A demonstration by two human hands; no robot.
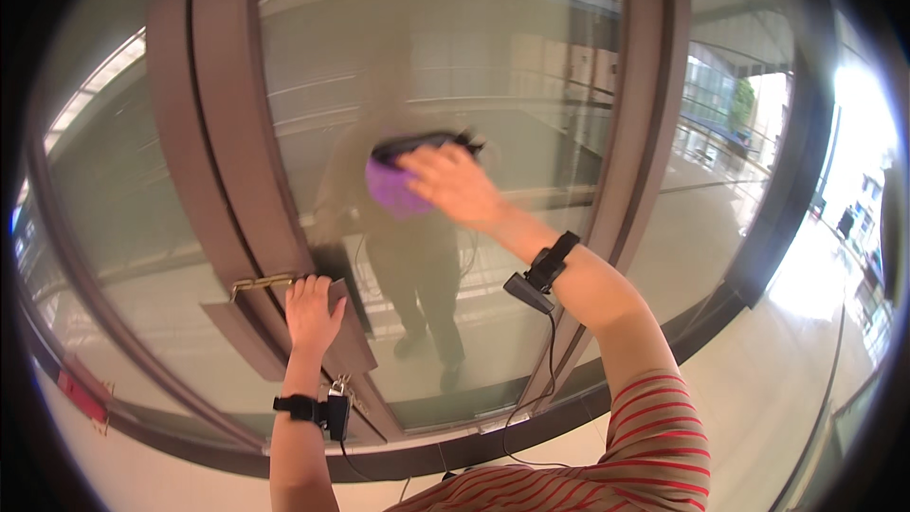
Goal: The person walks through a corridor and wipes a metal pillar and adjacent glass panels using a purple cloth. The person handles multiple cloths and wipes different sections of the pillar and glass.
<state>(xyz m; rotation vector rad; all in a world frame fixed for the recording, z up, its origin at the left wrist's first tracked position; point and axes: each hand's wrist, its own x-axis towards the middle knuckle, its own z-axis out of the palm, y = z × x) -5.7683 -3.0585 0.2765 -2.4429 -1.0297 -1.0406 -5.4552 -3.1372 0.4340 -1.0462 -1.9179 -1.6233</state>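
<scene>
A purple cloth (398,192) with a dark upper part lies against the glass pane (441,85) of a framed door. On it rests my right hand (455,181), pressing it to the glass, slightly blurred. Lower left, my left hand (313,309) has its fingers over the top of a door handle plate (352,331), beside a brass-coloured chain (263,282). Below that hand a padlock (337,388) hangs by the door frame. Each wrist wears a black strap with a small cabled device.
A brown metal door frame (231,121) stands left of the pane, another upright (640,121) to its right. A dark sill (569,409) runs along the base above a pale tiled floor (775,370). A red object (83,395) is at lower left.
</scene>
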